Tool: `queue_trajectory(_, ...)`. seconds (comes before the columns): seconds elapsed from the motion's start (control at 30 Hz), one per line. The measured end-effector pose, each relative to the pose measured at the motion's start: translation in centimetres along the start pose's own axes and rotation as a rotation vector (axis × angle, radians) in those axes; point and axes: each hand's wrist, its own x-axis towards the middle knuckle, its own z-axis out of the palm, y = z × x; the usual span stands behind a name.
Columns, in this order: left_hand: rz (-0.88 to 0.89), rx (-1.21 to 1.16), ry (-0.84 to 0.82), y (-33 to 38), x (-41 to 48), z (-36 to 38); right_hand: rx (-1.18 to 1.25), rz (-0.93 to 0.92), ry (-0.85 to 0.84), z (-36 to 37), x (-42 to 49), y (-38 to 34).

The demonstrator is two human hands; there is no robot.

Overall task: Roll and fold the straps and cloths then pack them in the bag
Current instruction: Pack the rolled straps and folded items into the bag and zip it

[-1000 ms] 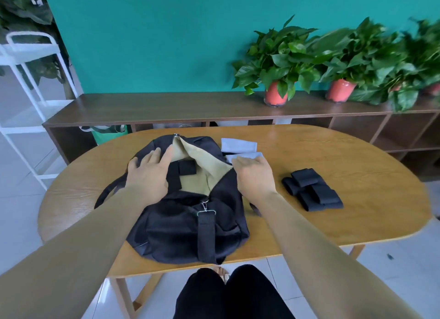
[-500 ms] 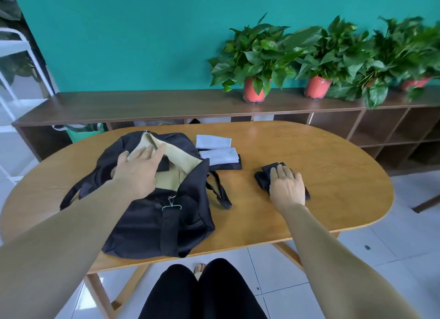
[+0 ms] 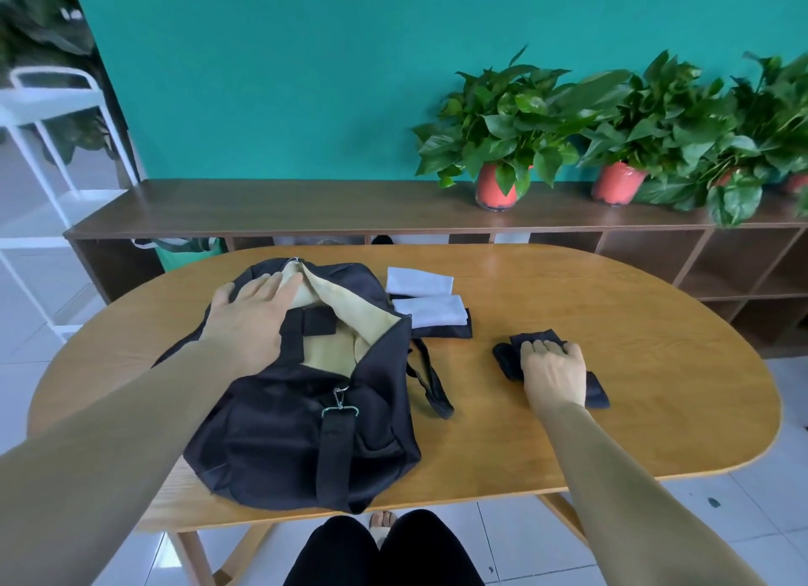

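The person's two sleeved forearms reach forward from the near edge over the oval wooden desk (image 3: 647, 419). A black duffel bag (image 3: 284, 445) lies on the desk's left half, its zip open and its beige lining showing. The right hand (image 3: 553, 373) lies palm down on a bundle of black straps (image 3: 507, 360) to the right of the bag, with its fingers bent over the bundle's far edge, gripping it. Farther in, the left hand (image 3: 249, 318) rests flat on the bag's left flap at the opening, with its fingers straight and close together. Beyond the bag's mouth lie two folded white cloths (image 3: 417, 281), the nearer one on a folded black piece (image 3: 441, 331). Behind the desk a low wooden shelf (image 3: 306, 209) carries potted plants (image 3: 503, 122).
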Motion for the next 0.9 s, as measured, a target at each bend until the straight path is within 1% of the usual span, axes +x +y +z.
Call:
queue_trajectory(0.1,0.022,0.004,0.024,-0.7,0.1,0.2,0.046,-0.006,0.079,-0.2,0.5,-0.5)
queue_trajectory(0.23,0.026,-0.009,0.030,-1.9,0.4,-0.1,0.040,0.027,0.183,-1.3,1.2,-1.2)
queue_trajectory(0.33,0.015,-0.054,0.042,-3.1,0.7,-0.3,0.070,0.051,0.322,-3.6,2.3,-3.0)
queue_trajectory(0.4,0.007,-0.097,0.046,-3.9,0.8,-0.1,0.138,0.028,0.439,-5.7,3.1,-5.6)
queue_trajectory(0.47,0.011,-0.146,0.064,-4.4,0.8,0.5,0.209,-0.051,0.539,-8.0,3.5,-9.8)
queue_trajectory(0.53,0.021,-0.202,0.115,-4.7,0.8,1.2,0.209,-0.146,0.586,-9.8,3.4,-14.7)
queue_trajectory(0.6,0.035,-0.249,0.158,-5.0,0.7,1.7,0.199,-0.247,0.539,-10.2,2.8,-19.0)
queue_trajectory(0.7,0.074,-0.268,0.157,-5.5,0.8,2.2,0.228,-0.366,0.361,-9.0,1.9,-23.0)
queue_trajectory(0.83,0.074,-0.308,0.072,-6.2,1.0,3.2,0.118,-0.462,0.055,-6.8,2.5,-25.8)
queue_trajectory(0.9,0.073,-0.331,0.026,-6.2,0.9,3.5,0.087,-0.516,-0.173,-6.6,2.9,-26.4)
